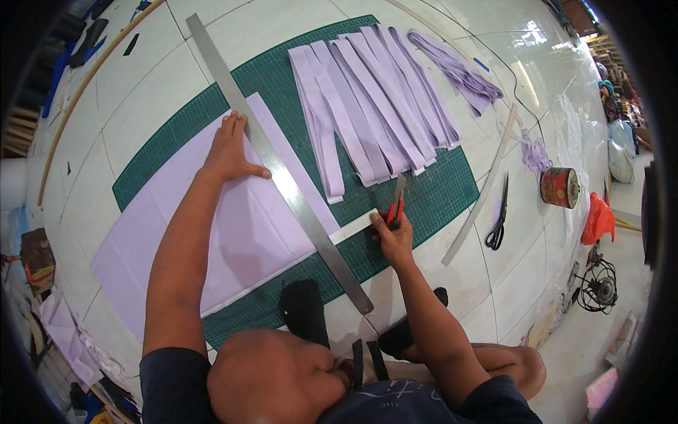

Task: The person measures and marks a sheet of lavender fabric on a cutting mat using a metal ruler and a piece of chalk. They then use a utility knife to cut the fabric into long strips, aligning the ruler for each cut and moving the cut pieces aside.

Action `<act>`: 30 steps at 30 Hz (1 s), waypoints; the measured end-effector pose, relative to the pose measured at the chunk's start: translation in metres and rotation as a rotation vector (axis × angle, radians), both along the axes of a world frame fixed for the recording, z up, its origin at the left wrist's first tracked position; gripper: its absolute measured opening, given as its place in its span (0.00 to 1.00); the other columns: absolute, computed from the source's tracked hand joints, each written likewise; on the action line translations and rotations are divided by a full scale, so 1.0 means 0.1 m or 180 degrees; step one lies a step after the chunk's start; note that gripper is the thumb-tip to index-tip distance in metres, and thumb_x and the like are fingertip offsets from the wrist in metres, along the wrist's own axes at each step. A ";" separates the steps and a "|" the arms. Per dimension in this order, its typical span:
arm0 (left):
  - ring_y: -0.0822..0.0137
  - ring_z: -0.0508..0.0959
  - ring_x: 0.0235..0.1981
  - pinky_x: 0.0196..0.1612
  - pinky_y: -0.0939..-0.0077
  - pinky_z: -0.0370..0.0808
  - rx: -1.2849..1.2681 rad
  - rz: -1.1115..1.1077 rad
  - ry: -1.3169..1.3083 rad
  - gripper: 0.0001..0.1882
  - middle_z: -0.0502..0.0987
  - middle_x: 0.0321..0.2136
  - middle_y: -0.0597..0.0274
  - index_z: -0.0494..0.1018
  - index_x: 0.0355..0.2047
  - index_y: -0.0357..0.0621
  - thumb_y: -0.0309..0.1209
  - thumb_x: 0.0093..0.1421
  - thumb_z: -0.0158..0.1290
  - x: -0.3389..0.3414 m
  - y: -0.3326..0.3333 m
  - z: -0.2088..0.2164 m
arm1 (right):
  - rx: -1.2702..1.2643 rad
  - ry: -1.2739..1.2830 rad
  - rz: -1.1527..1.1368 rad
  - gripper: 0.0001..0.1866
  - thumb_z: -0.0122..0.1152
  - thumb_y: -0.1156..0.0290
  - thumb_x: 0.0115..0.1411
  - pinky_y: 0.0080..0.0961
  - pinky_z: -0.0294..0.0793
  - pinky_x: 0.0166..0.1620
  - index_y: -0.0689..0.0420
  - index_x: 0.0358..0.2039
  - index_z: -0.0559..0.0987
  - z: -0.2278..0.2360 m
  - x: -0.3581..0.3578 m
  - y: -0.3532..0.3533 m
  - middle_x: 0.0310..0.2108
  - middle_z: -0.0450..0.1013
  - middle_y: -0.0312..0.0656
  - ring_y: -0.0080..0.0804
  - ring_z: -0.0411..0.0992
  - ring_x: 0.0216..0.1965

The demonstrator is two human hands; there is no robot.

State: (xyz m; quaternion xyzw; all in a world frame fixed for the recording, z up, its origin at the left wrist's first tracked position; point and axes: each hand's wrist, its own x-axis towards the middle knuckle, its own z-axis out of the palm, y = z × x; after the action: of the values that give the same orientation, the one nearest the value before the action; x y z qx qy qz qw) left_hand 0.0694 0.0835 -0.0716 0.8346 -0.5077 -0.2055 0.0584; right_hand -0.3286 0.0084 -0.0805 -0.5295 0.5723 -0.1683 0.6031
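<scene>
A wide sheet of lilac fabric (236, 219) lies over the left part of a green cutting mat (438, 194) on the floor. Slanting across the fabric is a long steel ruler (284, 180). My left hand (232, 150) presses down with thumb and fingers spread, its tips at the ruler's left edge. Gripped in my right hand (397, 242) is a red and black utility knife (397, 206), its blade pointing away from me. The same hand's thumb holds the end of a short white measuring strip (353, 227), whose other end meets the fabric's edge beside the steel ruler.
Several cut lilac strips (374, 99) lie on the mat's far right, with a bundle (459, 71) beyond. Black scissors (500, 215), a red tin (559, 187) and a thin wooden slat (480, 201) are rightward. My foot (305, 307) rests at the mat's near edge.
</scene>
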 end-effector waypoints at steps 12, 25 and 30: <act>0.43 0.43 0.73 0.73 0.55 0.47 0.0104 0.0031 0.0027 0.79 0.45 0.71 0.39 0.46 0.70 0.33 0.59 0.24 0.76 0.03 -0.02 -0.02 | -0.0007 -0.0036 -0.0036 0.20 0.70 0.61 0.60 0.22 0.76 0.32 0.62 0.43 0.77 -0.07 -0.01 0.02 0.31 0.75 0.37 0.23 0.74 0.28; 0.41 0.44 0.73 0.73 0.56 0.48 0.0225 -0.0049 -0.0069 0.78 0.45 0.71 0.35 0.46 0.69 0.28 0.63 0.26 0.73 0.02 -0.02 0.00 | -0.0029 -0.0080 -0.0020 0.20 0.70 0.62 0.60 0.23 0.76 0.31 0.62 0.45 0.77 -0.02 0.01 0.01 0.31 0.76 0.37 0.24 0.74 0.28; 0.42 0.42 0.73 0.73 0.49 0.44 0.0477 -0.0034 -0.0154 0.78 0.44 0.72 0.39 0.45 0.70 0.31 0.63 0.27 0.72 -0.06 -0.10 0.08 | -0.0081 -0.0071 -0.0041 0.18 0.70 0.63 0.60 0.22 0.75 0.31 0.61 0.43 0.77 -0.07 -0.02 0.00 0.31 0.76 0.38 0.24 0.75 0.29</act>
State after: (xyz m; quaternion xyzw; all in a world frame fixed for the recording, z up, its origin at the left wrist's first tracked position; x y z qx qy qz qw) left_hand 0.0632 0.0740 -0.0637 0.8387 -0.4966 -0.2229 -0.0176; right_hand -0.3305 0.0081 -0.0872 -0.5315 0.5668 -0.1853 0.6016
